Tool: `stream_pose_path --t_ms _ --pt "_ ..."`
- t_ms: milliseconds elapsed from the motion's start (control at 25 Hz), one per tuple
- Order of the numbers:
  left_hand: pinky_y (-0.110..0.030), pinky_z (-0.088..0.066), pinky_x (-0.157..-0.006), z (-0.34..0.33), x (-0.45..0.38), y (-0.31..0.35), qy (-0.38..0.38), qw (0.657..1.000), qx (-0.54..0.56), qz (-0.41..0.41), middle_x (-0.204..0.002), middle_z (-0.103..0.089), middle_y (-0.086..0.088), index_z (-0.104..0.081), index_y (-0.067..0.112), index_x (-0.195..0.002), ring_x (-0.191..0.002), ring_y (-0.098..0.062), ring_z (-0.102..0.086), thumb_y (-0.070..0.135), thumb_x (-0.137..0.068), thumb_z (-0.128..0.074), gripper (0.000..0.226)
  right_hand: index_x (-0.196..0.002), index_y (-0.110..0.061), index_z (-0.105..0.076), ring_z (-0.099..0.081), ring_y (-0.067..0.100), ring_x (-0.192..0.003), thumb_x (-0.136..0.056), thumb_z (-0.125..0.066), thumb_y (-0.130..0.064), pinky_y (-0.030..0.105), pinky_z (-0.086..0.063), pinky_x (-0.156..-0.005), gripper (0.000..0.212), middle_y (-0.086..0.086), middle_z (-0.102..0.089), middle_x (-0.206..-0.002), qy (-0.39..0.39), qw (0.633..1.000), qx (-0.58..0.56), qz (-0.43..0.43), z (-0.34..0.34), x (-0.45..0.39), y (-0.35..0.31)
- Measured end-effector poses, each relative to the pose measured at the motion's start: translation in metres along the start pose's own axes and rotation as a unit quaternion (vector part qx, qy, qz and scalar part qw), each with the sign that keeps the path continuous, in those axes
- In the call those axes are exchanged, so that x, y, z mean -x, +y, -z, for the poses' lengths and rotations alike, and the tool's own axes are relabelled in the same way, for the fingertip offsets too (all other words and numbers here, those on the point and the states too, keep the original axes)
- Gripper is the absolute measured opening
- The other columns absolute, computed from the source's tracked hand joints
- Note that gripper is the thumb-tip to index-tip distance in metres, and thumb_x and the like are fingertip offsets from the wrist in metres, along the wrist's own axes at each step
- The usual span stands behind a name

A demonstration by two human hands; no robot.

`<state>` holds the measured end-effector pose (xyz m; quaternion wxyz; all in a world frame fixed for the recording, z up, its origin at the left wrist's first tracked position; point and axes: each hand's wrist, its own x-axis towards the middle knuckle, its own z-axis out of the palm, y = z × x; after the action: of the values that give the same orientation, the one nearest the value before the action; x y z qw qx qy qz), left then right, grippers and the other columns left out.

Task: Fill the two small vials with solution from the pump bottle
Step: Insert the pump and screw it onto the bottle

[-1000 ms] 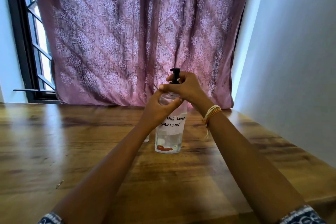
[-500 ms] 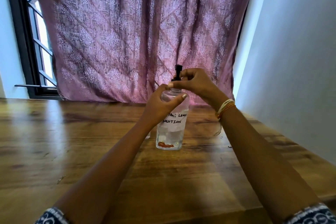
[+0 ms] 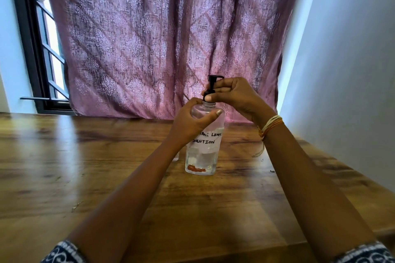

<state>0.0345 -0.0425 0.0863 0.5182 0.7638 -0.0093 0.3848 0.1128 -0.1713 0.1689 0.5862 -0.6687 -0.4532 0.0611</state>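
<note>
Head view: pump bottle (image 3: 202, 145) on desk (image 3: 85, 166), left hand (image 3: 188, 124) gripping shoulder, right hand (image 3: 233, 96) pinching collar (vials mostly hidden); filling apparently unstarted.

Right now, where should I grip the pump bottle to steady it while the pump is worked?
Grip the pump bottle at its clear shoulder just under the neck, coming in from the left as the left hand does. The body stands upright and narrows there, so fingers wrap it while the right hand holds the black pump collar.
</note>
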Motion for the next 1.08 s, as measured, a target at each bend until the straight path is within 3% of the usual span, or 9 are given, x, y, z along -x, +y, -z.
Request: stream_pose_path --t_ms 200,440,560,680,800,880,920,1000,1080 --pt "-0.033 -0.06 -0.076 0.0 -0.001 -0.002 -0.003 1.0 0.012 -0.008 -0.098 -0.072 0.0 -0.061 0.019 -0.105 -0.086 -0.012 -0.071 0.05 -0.071 -0.075 0.048 -0.118 0.004 -0.062 -0.07 0.022 -0.095 -0.08 -0.071 0.003 0.029 -0.057 -0.089 0.039 0.02 -0.07 -0.108 -0.016 1.0 0.006 0.011 -0.006 0.006 0.004" --pt "-0.021 -0.057 -0.069 0.002 -0.003 0.001 -0.016 1.0 0.005 -0.023 -0.098 -0.072 0.001 -0.061 0.014 -0.11 -0.082 -0.007 -0.071 0.047 -0.072 -0.074 0.052 -0.109 0.007 -0.067 -0.069 0.005 -0.067 -0.074 -0.077 0.002 0.019 -0.059 -0.071 0.037 0.021 -0.071 -0.104 0.125 0.991 0.05 0.013 -0.029 0.007 0.0" --pt "-0.023 -0.057 -0.072 0.002 0.0 0.0 -0.054 0.998 0.023 -0.009 -0.101 -0.068 0.001 -0.051 0.011 -0.117 -0.085 -0.01 -0.069 0.032 -0.078 -0.077 0.051 -0.117 0.001 -0.064 -0.07 0.012 -0.085 -0.082 -0.072 -0.005 0.016 -0.057 -0.075 0.037 0.018 -0.07 -0.112 0.13 0.991 0.033 0.019 -0.032 0.022 0.009" --pt "-0.023 -0.057 -0.076 0.006 0.014 -0.004 -0.092 0.995 -0.026 -0.009 -0.111 -0.06 0.006 -0.035 0.022 -0.132 -0.094 -0.007 -0.066 0.032 -0.069 -0.084 0.081 -0.137 -0.008 -0.048 -0.061 0.018 -0.114 -0.092 -0.062 -0.023 0.031 -0.054 -0.092 0.049 0.011 -0.06 -0.132 0.127 0.991 -0.035 -0.003 -0.032 0.05 0.039" --pt "-0.021 -0.056 -0.078 0.014 0.025 -0.009 -0.14 0.99 -0.017 -0.009 -0.123 -0.052 0.008 -0.015 0.03 -0.147 -0.101 -0.001 -0.06 0.016 -0.067 -0.086 0.108 -0.135 -0.016 -0.044 -0.06 0.029 -0.114 -0.079 -0.064 -0.016 0.046 -0.054 -0.092 0.06 0.013 -0.059 -0.127 0.089 0.985 -0.128 -0.075 -0.036 0.08 0.08" --pt "-0.028 -0.055 -0.089 0.026 0.033 -0.013 -0.183 0.983 -0.035 -0.002 -0.142 -0.04 0.005 0.0 0.035 -0.152 -0.119 -0.01 -0.053 0.011 -0.067 -0.085 0.123 -0.127 -0.02 -0.047 -0.064 0.028 -0.111 -0.066 -0.075 -0.011 0.047 -0.056 -0.091 0.068 0.008 -0.065 -0.119 0.041 0.992 -0.062 -0.101 -0.047 0.096 0.096" --pt "-0.031 -0.052 -0.093 0.032 0.036 -0.014 -0.185 0.981 -0.065 -0.007 -0.143 -0.038 0.004 0.001 0.037 -0.152 -0.123 -0.012 -0.049 0.014 -0.067 -0.086 0.123 -0.126 -0.019 -0.048 -0.066 0.022 -0.109 -0.063 -0.082 -0.009 0.038 -0.058 -0.087 0.072 0.003 -0.067 -0.116 0.032 0.994 -0.013 -0.1 -0.052 0.1 0.099" --pt "-0.03 -0.052 -0.09 0.044 0.042 -0.021 -0.112 0.989 -0.093 -0.016 -0.13 -0.048 0.005 -0.016 0.032 -0.151 -0.117 -0.014 -0.053 0.019 -0.069 -0.085 0.108 -0.123 -0.02 -0.052 -0.067 0.008 -0.102 -0.062 -0.088 -0.007 0.019 -0.058 -0.074 0.072 -0.009 -0.069 -0.107 0.051 0.993 0.043 -0.096 -0.06 0.103 0.1" --pt "-0.028 -0.053 -0.078 0.053 0.043 -0.029 0.016 0.996 -0.086 -0.004 -0.104 -0.055 0.004 -0.04 0.025 -0.135 -0.098 -0.017 -0.059 0.022 -0.068 -0.082 0.078 -0.119 -0.02 -0.051 -0.067 -0.002 -0.094 -0.064 -0.087 -0.006 0.014 -0.057 -0.068 0.068 -0.015 -0.066 -0.1 0.068 0.992 0.048 -0.091 -0.062 0.1 0.096"
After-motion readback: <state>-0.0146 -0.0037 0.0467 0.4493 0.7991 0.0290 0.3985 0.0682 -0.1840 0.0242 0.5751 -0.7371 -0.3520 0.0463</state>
